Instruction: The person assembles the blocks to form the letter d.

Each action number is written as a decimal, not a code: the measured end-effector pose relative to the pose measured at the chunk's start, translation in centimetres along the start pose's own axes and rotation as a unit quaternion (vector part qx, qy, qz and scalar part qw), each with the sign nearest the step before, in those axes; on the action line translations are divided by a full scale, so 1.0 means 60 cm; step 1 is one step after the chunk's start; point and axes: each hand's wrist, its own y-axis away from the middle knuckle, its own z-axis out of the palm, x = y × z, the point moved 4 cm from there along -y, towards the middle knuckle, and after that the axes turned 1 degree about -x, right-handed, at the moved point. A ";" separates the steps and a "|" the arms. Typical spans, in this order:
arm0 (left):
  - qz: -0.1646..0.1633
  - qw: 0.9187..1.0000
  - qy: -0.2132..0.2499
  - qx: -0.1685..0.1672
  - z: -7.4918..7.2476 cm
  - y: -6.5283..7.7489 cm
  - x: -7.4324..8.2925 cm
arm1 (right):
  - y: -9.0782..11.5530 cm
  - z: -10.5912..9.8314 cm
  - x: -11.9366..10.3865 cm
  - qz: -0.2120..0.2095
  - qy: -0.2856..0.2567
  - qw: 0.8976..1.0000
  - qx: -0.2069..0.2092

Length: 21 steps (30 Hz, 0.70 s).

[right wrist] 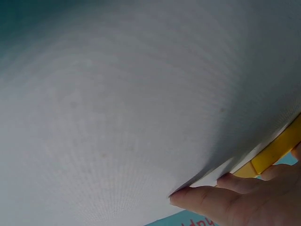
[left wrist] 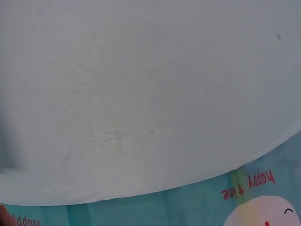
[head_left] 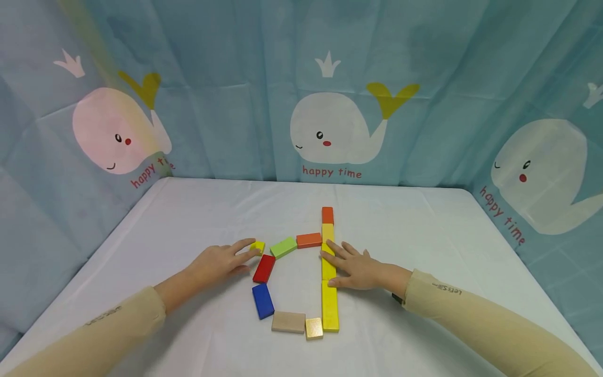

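Observation:
In the head view my left hand [head_left: 219,260] reaches in from the left. Its index and middle fingertips touch a small yellow block [head_left: 257,246], while the thumb lies apart from it. My right hand [head_left: 360,268] spreads its fingers over the long yellow blocks [head_left: 330,306] of a straight column. An orange block [head_left: 327,215] tops that column. Curving away to the left are an orange-red block [head_left: 309,240], a green block [head_left: 283,247], a red block [head_left: 264,269], a blue block [head_left: 263,301], a plain wooden block [head_left: 288,322] and a small gold-coloured one [head_left: 314,329].
The blocks lie on a white-covered table [head_left: 188,335]. Behind it and at both sides hangs a blue curtain [head_left: 226,131] printed with whales. The left wrist view holds mostly white cloth [left wrist: 141,94].

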 end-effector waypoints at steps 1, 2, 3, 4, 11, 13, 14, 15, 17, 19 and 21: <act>-0.001 1.000 0.000 -0.004 0.001 0.000 -0.001 | 0.001 0.000 0.000 0.000 -0.002 1.000 0.000; -0.001 1.000 0.002 -0.006 0.002 -0.002 0.000 | 0.001 0.000 -0.001 0.000 -0.004 1.000 -0.001; 0.006 1.000 0.007 0.003 0.000 -0.003 0.005 | 0.002 0.000 -0.001 -0.001 -0.006 1.000 -0.001; 0.016 1.000 0.013 0.012 -0.002 -0.006 0.014 | 0.002 0.000 -0.002 -0.001 -0.008 1.000 -0.002; 0.129 0.986 0.089 0.061 -0.027 -0.045 0.127 | 0.000 0.003 -0.001 0.005 -0.003 1.000 -0.002; 0.150 0.982 0.101 0.052 -0.033 -0.054 0.157 | -0.001 0.003 -0.001 0.005 -0.004 1.000 0.000; 0.161 0.980 0.109 0.047 -0.035 -0.058 0.170 | 0.000 0.003 -0.001 0.003 -0.006 1.000 0.001; 0.171 0.978 0.114 0.039 -0.036 -0.061 0.182 | 0.001 0.002 -0.002 0.000 -0.007 1.000 0.002; 0.200 0.973 0.115 0.025 -0.036 -0.065 0.200 | 0.002 0.002 -0.001 -0.002 -0.009 1.000 0.002; 0.223 0.968 0.113 0.006 -0.032 -0.068 0.214 | 0.002 0.002 -0.001 -0.003 -0.008 1.000 0.002; 0.240 0.964 0.107 -0.020 -0.027 -0.069 0.224 | 0.002 0.002 0.000 -0.003 -0.007 1.000 0.002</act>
